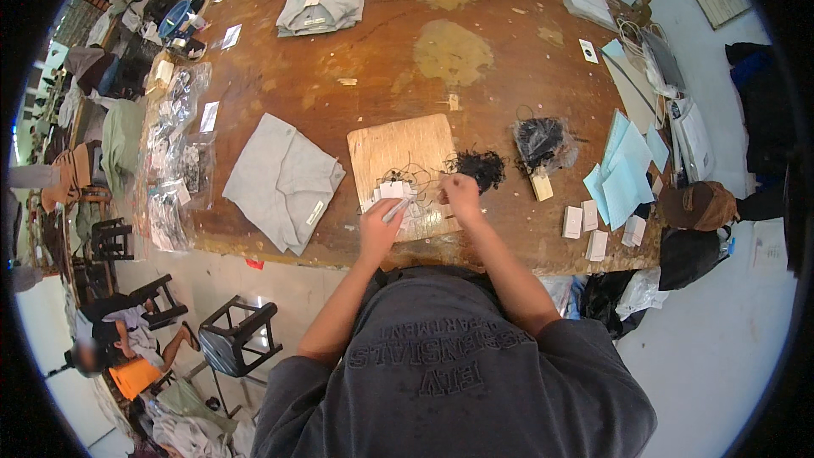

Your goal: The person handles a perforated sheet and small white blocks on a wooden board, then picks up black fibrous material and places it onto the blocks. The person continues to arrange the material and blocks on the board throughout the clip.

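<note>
My left hand (378,227) is closed on a small white tag (395,210) over the near half of a light wooden board (398,140). More white tags (392,190) lie just beyond its fingers, with thin dark strings (411,173) looped across them. My right hand (460,192) is pinched together at the board's right edge; what its fingertips hold, perhaps a string, is too small to make out. Right beside it sits a tangled pile of black strings (480,170). A folded grey garment (284,182) with a pale label lies left of the board.
Folded grey garments (326,0) lie at the far side of the brown table (356,102). Clear plastic bags (180,161) line its left edge. To the right are a bag of black strings (541,141), stacks of tags (572,221) and light-blue sheets (623,165). A black stool (239,335) stands left.
</note>
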`<state>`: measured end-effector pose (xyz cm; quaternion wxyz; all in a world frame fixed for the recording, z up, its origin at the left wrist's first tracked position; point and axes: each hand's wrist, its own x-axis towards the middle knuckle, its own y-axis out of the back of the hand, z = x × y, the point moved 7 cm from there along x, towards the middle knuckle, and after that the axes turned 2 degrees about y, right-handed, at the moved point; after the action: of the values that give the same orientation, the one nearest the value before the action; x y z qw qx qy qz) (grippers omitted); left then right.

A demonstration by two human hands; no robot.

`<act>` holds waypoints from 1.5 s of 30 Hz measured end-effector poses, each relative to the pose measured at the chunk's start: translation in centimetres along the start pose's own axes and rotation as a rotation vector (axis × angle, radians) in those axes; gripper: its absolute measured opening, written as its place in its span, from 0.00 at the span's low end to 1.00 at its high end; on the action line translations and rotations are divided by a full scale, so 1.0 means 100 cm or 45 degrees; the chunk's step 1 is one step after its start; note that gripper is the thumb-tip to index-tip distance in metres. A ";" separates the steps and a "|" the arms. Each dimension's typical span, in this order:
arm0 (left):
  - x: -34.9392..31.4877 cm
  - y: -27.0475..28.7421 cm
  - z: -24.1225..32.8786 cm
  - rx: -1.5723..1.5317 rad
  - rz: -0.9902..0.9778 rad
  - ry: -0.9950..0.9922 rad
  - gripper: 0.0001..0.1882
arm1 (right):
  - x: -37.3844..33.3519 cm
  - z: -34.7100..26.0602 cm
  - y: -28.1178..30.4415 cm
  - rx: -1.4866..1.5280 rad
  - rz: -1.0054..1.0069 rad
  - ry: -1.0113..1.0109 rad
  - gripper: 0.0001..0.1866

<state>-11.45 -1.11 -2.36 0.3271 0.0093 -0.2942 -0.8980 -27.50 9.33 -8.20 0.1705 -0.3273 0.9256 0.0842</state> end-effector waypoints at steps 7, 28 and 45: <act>-0.013 -0.023 -0.074 -0.880 0.038 0.850 0.14 | 0.021 0.017 0.047 0.039 0.262 -0.041 0.18; -0.027 0.010 -0.075 -1.018 -0.095 1.034 0.19 | -0.006 -0.009 0.088 0.187 0.644 0.482 0.04; -0.055 -0.057 0.007 -1.940 -0.309 1.110 0.17 | -0.065 -0.035 -0.020 -0.055 -0.133 0.319 0.08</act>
<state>-10.59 5.96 -5.76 0.2298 0.1615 0.5377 -0.7950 -22.42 10.62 -2.62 0.0505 -0.3866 0.9193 0.0537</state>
